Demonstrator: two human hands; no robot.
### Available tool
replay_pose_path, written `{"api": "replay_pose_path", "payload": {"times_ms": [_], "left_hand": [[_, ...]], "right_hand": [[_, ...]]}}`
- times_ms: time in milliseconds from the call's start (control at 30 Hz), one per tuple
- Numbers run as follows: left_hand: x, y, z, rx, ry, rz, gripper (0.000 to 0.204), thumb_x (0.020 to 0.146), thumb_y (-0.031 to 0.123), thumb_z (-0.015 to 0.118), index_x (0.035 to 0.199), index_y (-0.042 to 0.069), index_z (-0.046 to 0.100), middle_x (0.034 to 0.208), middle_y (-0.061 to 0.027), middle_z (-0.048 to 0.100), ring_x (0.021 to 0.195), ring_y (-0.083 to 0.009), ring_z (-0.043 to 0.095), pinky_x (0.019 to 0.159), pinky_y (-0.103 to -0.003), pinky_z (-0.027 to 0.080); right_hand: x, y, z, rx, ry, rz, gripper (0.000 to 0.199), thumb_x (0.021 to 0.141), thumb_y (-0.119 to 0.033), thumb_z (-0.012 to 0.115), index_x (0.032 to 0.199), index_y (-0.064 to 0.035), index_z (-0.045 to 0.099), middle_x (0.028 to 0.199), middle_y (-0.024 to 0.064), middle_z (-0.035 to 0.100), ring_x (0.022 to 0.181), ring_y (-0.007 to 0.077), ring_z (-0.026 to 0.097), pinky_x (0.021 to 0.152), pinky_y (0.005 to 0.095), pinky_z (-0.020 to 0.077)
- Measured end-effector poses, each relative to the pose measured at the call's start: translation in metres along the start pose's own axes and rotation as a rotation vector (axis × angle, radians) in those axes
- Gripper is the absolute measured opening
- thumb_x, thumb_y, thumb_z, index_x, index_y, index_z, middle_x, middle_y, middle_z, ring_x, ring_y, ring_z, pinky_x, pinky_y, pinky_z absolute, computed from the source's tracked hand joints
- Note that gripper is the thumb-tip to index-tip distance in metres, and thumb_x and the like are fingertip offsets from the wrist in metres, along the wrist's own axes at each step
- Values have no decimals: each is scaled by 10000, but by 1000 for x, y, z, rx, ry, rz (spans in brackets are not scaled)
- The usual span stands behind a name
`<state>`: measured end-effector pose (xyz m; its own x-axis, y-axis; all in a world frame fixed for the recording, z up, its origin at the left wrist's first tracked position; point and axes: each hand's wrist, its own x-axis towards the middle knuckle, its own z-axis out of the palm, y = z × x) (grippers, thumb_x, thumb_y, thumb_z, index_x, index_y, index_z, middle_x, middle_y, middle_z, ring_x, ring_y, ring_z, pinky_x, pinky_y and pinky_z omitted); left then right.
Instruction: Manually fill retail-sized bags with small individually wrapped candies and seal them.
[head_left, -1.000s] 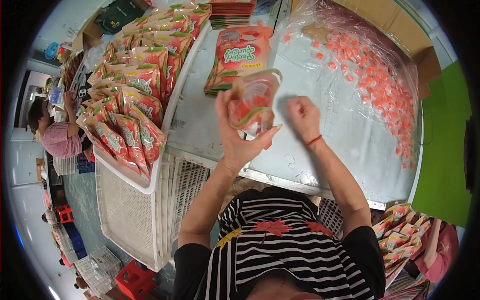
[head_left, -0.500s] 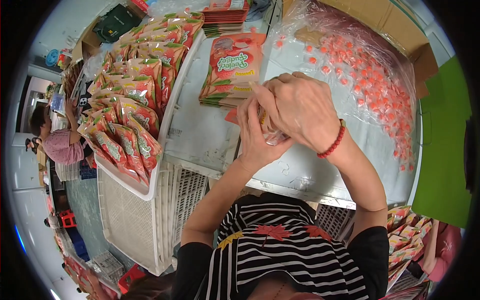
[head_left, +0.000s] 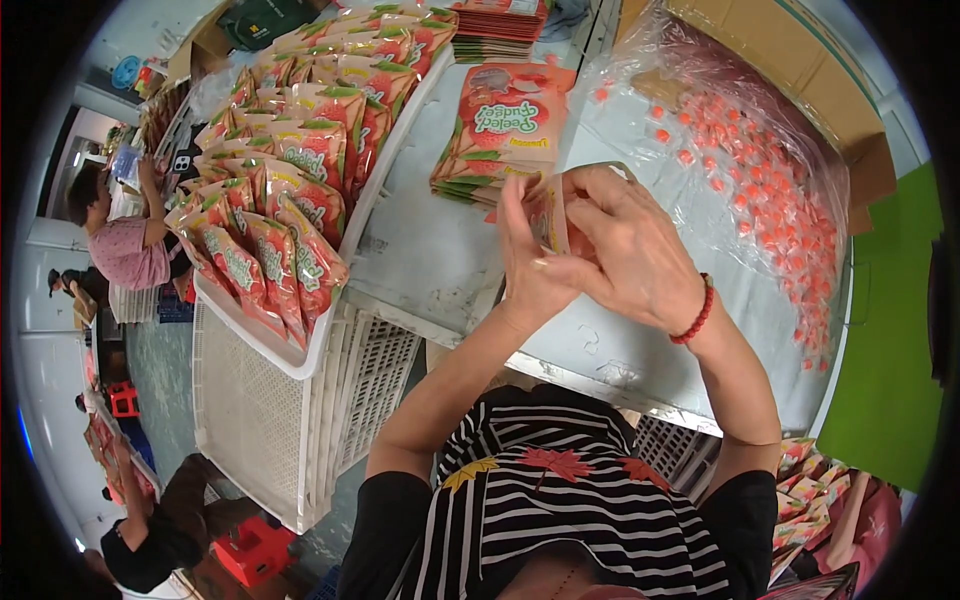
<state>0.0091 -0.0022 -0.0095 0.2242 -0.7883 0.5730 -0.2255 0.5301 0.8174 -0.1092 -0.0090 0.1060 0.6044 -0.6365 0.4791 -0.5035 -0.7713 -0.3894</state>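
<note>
Pouch [head_left: 549, 212] is pink-red and glossy, mostly hidden by the hands, held above the desk [head_left: 410, 255] just on the near side of a flat pouch stack [head_left: 510, 120]. Left hand [head_left: 532, 275] is part-closed and gripping it, fingers on the far side, thumb across the near side. Right hand [head_left: 632, 245] is half-curled, fingers bent in at the pouch's right side; contact is covered, can't tell if it's pinching.

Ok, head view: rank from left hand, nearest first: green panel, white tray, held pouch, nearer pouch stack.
1. Held pouch: in the left hand
2. Nearer pouch stack: just ahead
3. White tray: to the left
4. Green panel: far right
</note>
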Motion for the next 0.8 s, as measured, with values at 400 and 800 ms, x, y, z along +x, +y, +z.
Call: {"api": "replay_pose_path", "payload": {"times_ms": [400,800], "left_hand": [[51,21,-48,-362,-389,-354,643,805,160,689,1340,-6,373,1121,-116,565,1002,-164,560,826,-286,479],[49,38,-30,-184,-250,-293,370,975,273,473,771,-25,555,626,28,490,599,-40,399,549,-228,351]], "right_hand": [[0,20,-35,60,-262,-23,146,822,-173,631,866,-34,633,730,131,552,673,308,566,667,367,477],[-5,18,-62,-72,-478,258,290,745,-251,738,928,-47,646,783,135,662,677,323,625,638,334,506]]}}
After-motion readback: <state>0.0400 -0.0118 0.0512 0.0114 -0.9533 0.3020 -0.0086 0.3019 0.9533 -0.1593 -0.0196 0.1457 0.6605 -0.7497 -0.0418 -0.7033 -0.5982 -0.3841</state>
